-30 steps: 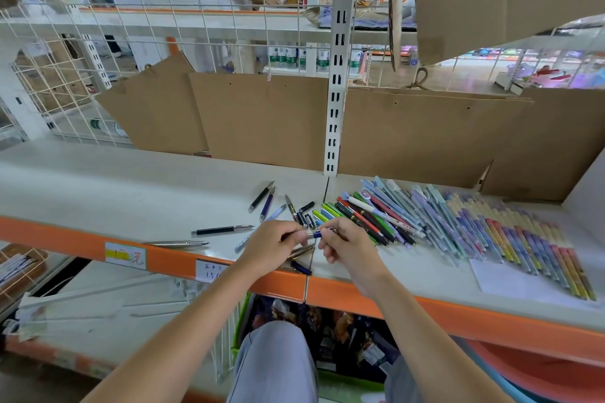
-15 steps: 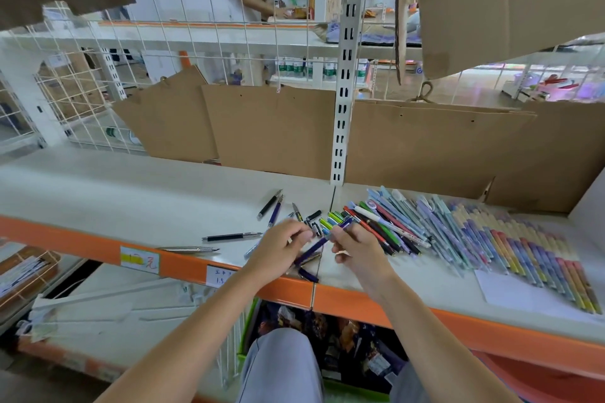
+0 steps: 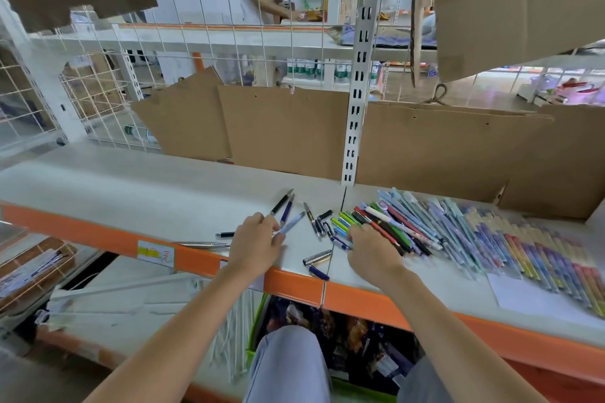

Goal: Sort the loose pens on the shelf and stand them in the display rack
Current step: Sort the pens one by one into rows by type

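On the white shelf (image 3: pixel 131 193), the left hand (image 3: pixel 253 244) pinches a pale blue pen (image 3: pixel 292 223) angled up-right, while the right hand's (image 3: pixel 370 250) curled fingers rest on the fanned pens (image 3: pixel 386 226).

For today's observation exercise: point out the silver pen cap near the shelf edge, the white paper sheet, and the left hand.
silver pen cap (image 3: pixel 317 257), head view, middle of its barrel.
white paper sheet (image 3: pixel 523 296), head view, bare centre.
left hand (image 3: pixel 253 244), head view, back of the hand.
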